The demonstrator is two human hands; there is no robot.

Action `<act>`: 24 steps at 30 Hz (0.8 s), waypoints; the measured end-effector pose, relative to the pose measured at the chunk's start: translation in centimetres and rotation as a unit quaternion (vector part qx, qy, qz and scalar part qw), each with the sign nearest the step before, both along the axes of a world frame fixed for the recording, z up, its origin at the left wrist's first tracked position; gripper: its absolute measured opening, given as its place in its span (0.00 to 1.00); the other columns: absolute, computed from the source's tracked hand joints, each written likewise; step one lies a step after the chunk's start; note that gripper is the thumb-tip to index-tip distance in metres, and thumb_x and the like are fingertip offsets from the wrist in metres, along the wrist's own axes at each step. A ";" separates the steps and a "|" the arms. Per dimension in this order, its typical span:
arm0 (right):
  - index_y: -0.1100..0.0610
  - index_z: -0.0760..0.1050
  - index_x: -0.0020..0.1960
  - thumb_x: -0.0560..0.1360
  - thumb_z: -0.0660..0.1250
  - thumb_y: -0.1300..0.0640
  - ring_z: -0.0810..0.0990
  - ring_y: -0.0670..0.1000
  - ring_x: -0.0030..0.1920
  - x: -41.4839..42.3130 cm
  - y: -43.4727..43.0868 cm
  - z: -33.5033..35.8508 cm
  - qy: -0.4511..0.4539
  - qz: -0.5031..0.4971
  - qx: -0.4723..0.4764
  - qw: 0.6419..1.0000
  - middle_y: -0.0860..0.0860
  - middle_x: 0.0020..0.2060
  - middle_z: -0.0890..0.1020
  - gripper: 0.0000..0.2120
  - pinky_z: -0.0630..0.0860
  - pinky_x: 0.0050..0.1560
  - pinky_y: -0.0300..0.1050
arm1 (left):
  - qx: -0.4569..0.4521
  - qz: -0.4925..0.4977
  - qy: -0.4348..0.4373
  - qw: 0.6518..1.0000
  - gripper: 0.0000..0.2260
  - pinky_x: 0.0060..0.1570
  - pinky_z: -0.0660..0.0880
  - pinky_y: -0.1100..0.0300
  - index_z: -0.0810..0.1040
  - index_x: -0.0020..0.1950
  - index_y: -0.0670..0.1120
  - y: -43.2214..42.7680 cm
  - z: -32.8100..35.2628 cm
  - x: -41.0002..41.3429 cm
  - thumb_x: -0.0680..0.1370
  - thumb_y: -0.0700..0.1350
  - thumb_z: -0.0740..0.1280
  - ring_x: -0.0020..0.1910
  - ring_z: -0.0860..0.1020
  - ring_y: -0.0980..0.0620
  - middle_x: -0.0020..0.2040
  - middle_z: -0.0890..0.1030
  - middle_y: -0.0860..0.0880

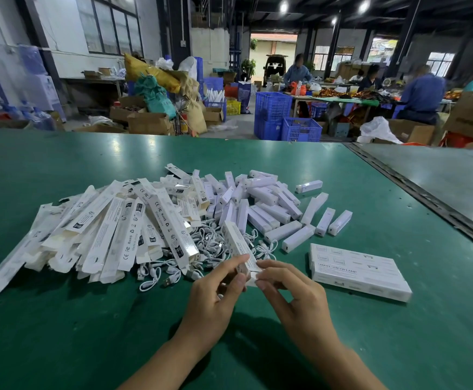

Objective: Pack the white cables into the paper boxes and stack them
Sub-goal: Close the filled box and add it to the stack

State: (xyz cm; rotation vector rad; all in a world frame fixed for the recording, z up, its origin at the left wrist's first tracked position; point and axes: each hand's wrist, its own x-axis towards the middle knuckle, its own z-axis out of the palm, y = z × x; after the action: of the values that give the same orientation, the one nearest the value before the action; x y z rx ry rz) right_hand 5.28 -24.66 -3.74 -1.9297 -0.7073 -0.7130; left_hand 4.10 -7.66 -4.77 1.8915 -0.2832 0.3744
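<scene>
Both hands sit low centre of frame, working one long narrow white printed paper box [236,238] held just above the green table top [61,333]. Left hand [215,296] has fingers + thumb curled round the box's near end. Right hand [294,299] pinches the small end flap btwn thumb and forefinger, other fingers loosely bent. Looks like the flap is being tucked, i.e. the closing step. Can't tell if a cable is inside; the box walls hide it.

Loose short white USB cables [211,244] lie in a tangle just beyond the hands, centre of frame. More coils trail to the lower left of that heap, partly under the flat boxes.

Progress, as a judgement: early.
- Done: a low block of closed white boxes [359,274] laid side by side, right of centre, near the right hand. One layer or two, hard to say.
- Left: a lot. A big fan of flat unfolded white paper sleeves [89,235] across left-centre is not yet erected, and there's the cable tangle.

A heap of white plastic lamp bars [272,209] sits upper centre-right, touching the cable pile. Whether they go in too, can't tell.

Top of frame: warehouse w/ blue plastic crates [286,119] and people at other tables.
</scene>
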 end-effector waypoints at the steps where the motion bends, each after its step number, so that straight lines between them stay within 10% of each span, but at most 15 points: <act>1: 0.59 0.82 0.47 0.75 0.68 0.56 0.82 0.41 0.48 0.0 0.0 0.0 0.001 0.002 0.000 1.000 0.48 0.51 0.83 0.07 0.80 0.47 0.39 | 0.000 0.000 0.001 1.000 0.17 0.48 0.73 0.75 0.71 0.65 0.71 0.0 0.0 0.0 0.76 0.65 0.60 0.52 0.80 0.66 0.53 0.81 0.69; 20: 0.50 0.78 0.47 0.69 0.77 0.61 0.84 0.47 0.44 -0.7 0.4 0.2 0.161 -0.001 0.120 0.980 0.44 0.42 0.83 0.12 0.80 0.45 0.37 | 0.015 -0.019 -0.033 0.999 0.13 0.51 0.73 0.73 0.76 0.60 0.72 0.0 0.3 0.0 0.76 0.63 0.64 0.54 0.81 0.63 0.53 0.82 0.66; 24: 0.54 0.75 0.57 0.69 0.75 0.59 0.83 0.51 0.43 -0.8 0.7 0.7 0.326 0.076 0.240 0.911 0.54 0.48 0.81 0.18 0.79 0.40 0.41 | 0.012 -0.038 -0.027 0.999 0.14 0.49 0.73 0.74 0.75 0.62 0.71 0.0 0.6 -0.2 0.77 0.65 0.62 0.53 0.81 0.63 0.54 0.82 0.68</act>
State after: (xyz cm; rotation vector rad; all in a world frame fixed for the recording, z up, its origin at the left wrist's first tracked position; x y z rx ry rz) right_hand 4.48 -23.98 -3.02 -1.4914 -0.2218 -0.0925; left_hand 3.90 -7.66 -4.15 1.8904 -0.3959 0.3725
